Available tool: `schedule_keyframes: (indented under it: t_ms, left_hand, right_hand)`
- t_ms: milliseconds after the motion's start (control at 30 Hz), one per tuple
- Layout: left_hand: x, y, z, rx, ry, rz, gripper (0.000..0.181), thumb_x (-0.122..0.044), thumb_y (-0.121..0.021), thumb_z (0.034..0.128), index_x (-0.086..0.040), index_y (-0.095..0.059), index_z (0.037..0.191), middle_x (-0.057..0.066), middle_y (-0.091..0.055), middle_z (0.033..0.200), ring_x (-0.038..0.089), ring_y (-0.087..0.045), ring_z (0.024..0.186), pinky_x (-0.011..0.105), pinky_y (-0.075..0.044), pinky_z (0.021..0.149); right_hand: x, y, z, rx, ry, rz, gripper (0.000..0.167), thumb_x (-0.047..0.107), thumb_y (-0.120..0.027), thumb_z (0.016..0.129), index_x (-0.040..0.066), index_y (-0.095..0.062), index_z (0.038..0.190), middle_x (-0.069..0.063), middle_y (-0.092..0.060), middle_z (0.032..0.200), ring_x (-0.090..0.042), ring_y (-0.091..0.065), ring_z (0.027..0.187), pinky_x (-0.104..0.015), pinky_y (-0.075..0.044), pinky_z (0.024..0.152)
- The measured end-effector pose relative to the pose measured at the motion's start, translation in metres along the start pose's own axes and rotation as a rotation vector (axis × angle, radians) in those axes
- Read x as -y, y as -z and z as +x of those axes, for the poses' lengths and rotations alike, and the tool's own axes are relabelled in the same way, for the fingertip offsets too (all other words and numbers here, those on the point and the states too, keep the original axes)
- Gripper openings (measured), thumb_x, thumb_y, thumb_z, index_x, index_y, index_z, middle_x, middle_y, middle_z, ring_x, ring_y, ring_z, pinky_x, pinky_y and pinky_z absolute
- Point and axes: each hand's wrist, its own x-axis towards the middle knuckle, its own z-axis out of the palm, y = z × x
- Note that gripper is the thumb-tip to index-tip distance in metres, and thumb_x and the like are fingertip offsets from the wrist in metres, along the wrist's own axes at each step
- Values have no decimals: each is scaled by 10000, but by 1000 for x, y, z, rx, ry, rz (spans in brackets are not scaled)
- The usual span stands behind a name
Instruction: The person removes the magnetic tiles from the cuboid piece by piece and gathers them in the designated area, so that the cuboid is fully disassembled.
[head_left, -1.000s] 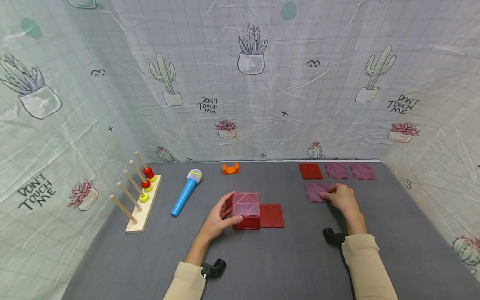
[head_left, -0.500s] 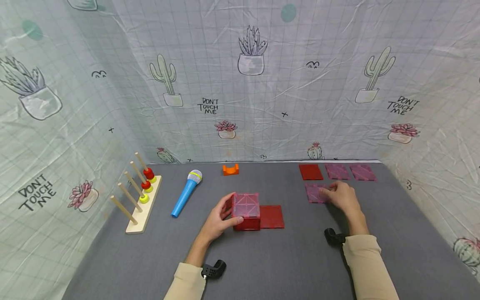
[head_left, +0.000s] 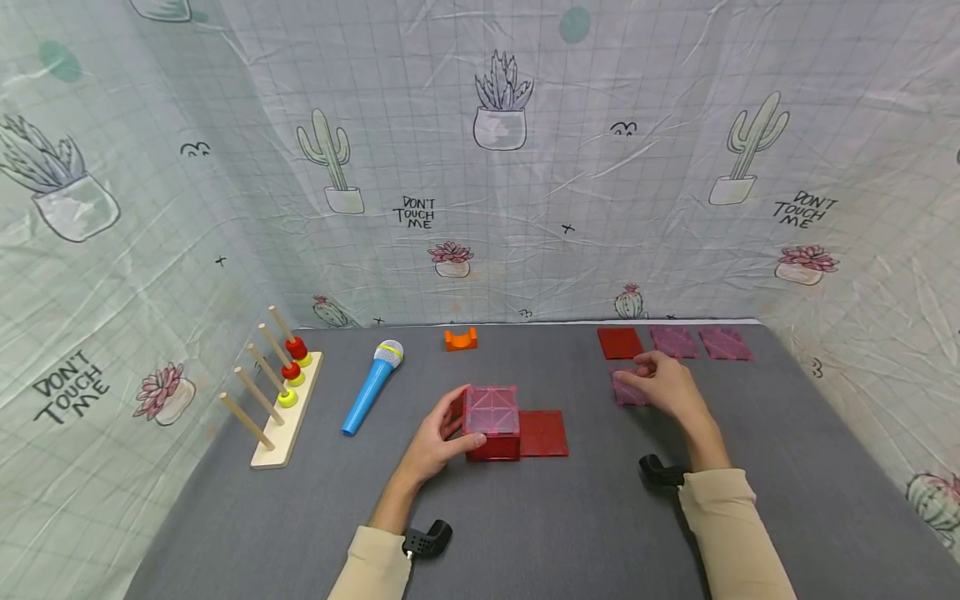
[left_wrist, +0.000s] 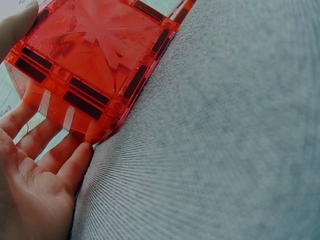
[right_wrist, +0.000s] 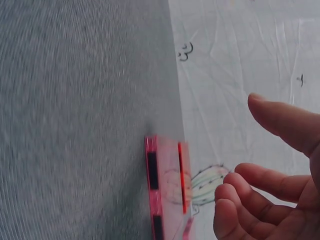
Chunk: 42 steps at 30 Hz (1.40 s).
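While the left hand (head_left: 431,442) grips the red plastic cube (head_left: 492,423), the right hand (head_left: 667,387) hovers, fingers (right_wrist: 275,183) parted, empty. Square purple plastic tile (head_left: 628,395) just below!

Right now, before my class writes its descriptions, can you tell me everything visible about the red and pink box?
The box looks like translucent plastic: a pink top panel crossed by straight lines, and a red front wall. Dark bars run along its edges. It sits level on the gray table. The left grip holds it, thumb at the front, fingers around the left side. A flat red tile lies against its right side.
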Motion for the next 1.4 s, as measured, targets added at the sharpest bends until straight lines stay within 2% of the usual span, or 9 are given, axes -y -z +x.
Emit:
schedule_keyframes:
  t_ms: [200,333,667,867,1067,1233,1400]
  left_hand:
    - [0,0,0,-3,11,8,770,-233,-758,857,-190,-379,1527,108,-497,1502,308,-489,1369,456,-425,1140]
    - [-1,0,0,-3,18,12,777,-243,-761,855,-187,-376,1528,108,-492,1508,306,-487,1373,428,-433,1138]
    - [0,0,-1,-3,8,16,767,-227,-759,857,-196,-383,1525,104,-501,1501,306,-490,1373,448,-427,1138]
    - [0,0,-1,-4,10,4,762,-169,-752,856,-179,-384,1523,109,-499,1504,305,-487,1377,488,-415,1142]
    - [-1,0,0,-5,-2,-14,795,-105,-743,850,-117,-351,1541,167,-476,1516,366,-467,1386,553,-392,1139]
    - [1,1,1,-1,-7,10,768,-165,-750,858,-149,-375,1528,135,-499,1500,336,-490,1371,484,-428,1132]
    - [0,0,-1,-2,18,12,776,-240,-765,856,-189,-380,1527,106,-493,1509,306,-482,1385,459,-422,1142]
  right_hand:
    - [13,-7,-1,26,67,-2,730,496,-699,899,-36,-523,1367,-257,-624,1245,-357,-605,1095,-498,-561,884]
    - [20,-11,-2,55,100,4,726,457,-723,894,-47,-508,1371,-249,-626,1247,-338,-629,1066,-485,-572,884]
    - [33,-22,-5,73,143,-15,730,407,-765,863,-40,-505,1378,-246,-602,1266,-333,-592,1068,-476,-567,899]
    - [41,-27,-7,89,178,-28,735,389,-774,856,-51,-500,1378,-261,-598,1279,-344,-604,1065,-482,-571,883]
    - [48,-33,-8,124,216,-38,748,388,-775,855,-62,-494,1382,-273,-583,1282,-345,-619,1043,-483,-572,861]
    - [54,-39,-10,161,224,-34,762,373,-796,840,-63,-492,1386,-264,-570,1271,-338,-609,1040,-486,-561,863]
    - [58,-48,-12,183,238,-66,768,380,-819,815,-58,-509,1364,-246,-575,1242,-330,-590,1059,-508,-542,889]
